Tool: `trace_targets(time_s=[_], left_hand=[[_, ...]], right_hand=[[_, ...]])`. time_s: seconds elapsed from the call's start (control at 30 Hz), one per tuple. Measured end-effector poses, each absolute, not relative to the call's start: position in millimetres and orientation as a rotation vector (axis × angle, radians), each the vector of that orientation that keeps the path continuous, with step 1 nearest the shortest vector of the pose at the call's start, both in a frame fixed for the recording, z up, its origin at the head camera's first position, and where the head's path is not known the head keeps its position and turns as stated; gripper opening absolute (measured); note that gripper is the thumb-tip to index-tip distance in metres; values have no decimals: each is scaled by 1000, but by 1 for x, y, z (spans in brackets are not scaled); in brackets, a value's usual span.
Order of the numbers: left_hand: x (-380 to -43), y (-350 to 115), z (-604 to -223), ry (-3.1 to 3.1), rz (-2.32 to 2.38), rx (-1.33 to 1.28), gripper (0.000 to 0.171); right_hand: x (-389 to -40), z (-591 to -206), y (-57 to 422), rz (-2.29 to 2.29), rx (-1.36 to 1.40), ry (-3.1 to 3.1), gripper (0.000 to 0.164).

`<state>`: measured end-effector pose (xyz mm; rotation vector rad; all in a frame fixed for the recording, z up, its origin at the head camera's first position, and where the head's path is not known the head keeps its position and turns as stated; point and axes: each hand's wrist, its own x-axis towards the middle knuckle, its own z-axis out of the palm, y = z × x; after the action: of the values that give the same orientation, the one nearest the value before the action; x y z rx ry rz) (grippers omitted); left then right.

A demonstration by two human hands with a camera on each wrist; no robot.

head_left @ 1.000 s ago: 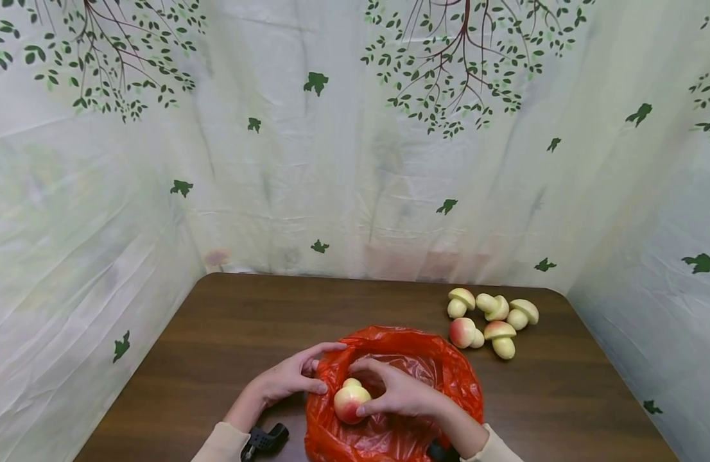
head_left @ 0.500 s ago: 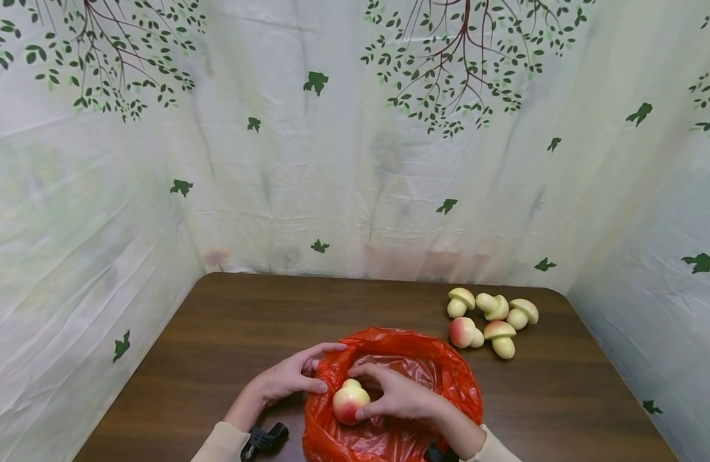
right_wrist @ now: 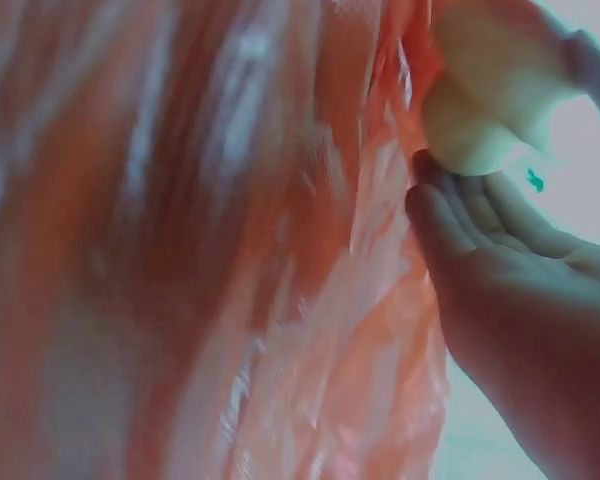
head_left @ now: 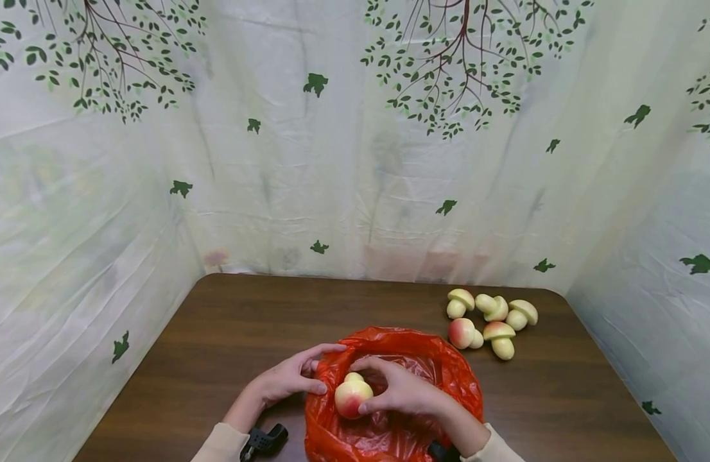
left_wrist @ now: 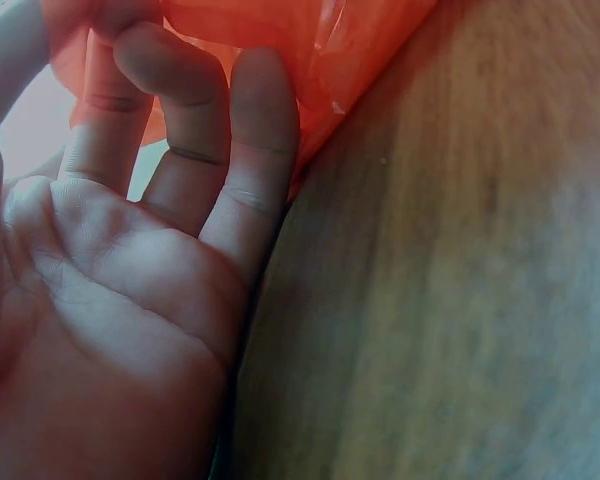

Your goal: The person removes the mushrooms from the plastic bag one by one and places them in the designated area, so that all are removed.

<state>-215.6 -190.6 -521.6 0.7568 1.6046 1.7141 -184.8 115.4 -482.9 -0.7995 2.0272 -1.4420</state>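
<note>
A red plastic bag [head_left: 459, 385] stands with its mouth spread wide at the table's near side. My left hand [head_left: 288, 376] holds the bag's left rim, thumb towards me and fingers round the far side. In the left wrist view its fingers [left_wrist: 265, 110] lie against the thin red plastic. Over the bag's mouth, near that left rim, my right hand [head_left: 401, 390] grips a mushroom [head_left: 353, 396] with a pale yellow and pink cap, between thumb and fingers. The right wrist view shows the mushroom [right_wrist: 470, 125] at the fingertips, beside the bag's wrinkled wall [right_wrist: 320, 330].
Several more yellow-pink mushrooms [head_left: 502, 348] lie grouped at the table's back right. The brown wooden table [head_left: 262, 308] is bordered by pale cloth [head_left: 343, 160] printed with leaves. A black wrist device [head_left: 267, 440] sits by the left sleeve.
The mushroom in my right hand has dipped slightly and then risen a little, still over the bag. My left hand keeps its place on the rim.
</note>
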Motion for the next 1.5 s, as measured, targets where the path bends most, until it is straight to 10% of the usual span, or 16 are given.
trace_targets(time_s=[1.5], left_hand=[[-218, -189, -522, 1541, 1750, 789, 72]], right_hand=[[-204, -427, 219, -1832, -604, 2213, 70]])
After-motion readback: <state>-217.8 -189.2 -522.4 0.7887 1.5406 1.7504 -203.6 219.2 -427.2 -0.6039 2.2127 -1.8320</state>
